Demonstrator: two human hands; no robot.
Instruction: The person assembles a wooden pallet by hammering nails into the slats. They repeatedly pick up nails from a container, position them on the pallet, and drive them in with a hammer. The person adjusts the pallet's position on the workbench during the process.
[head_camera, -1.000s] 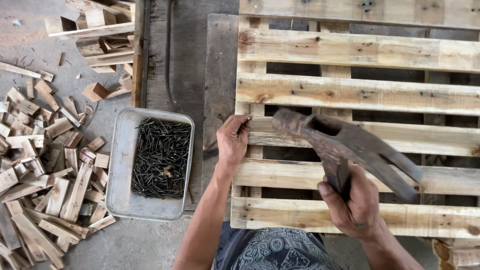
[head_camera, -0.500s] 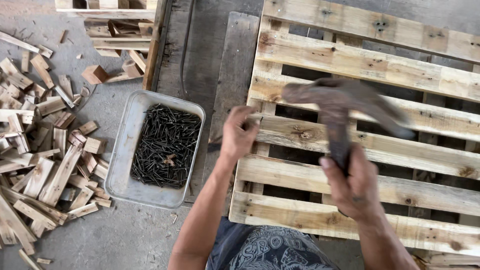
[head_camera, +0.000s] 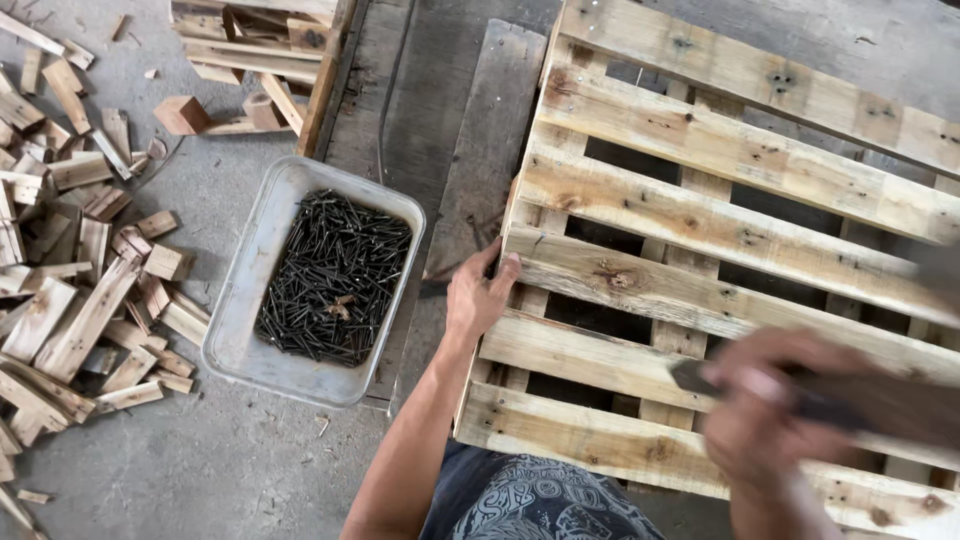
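Note:
My left hand (head_camera: 480, 295) rests on the left edge of a wooden pallet (head_camera: 720, 150), fingers curled over a slat, holding nothing that I can see. My right hand (head_camera: 765, 420) is a motion blur at the lower right, closed around the handle of a hammer (head_camera: 860, 400). The hammer lies low across the near slats, its head smeared toward the right frame edge. A grey plastic tub (head_camera: 245, 345) filled with dark nails (head_camera: 335, 280) sits on the floor just left of my left hand.
Many short wood offcuts (head_camera: 80, 290) litter the concrete floor at the left. More blocks and strips are stacked at the top left (head_camera: 250, 60). A dark weathered plank (head_camera: 480, 140) lies between the tub and the pallet.
The hammer has swung down from its raised position over the pallet and is now blurred, low at the right. My left hand stays on the pallet's edge. The view has shifted slightly.

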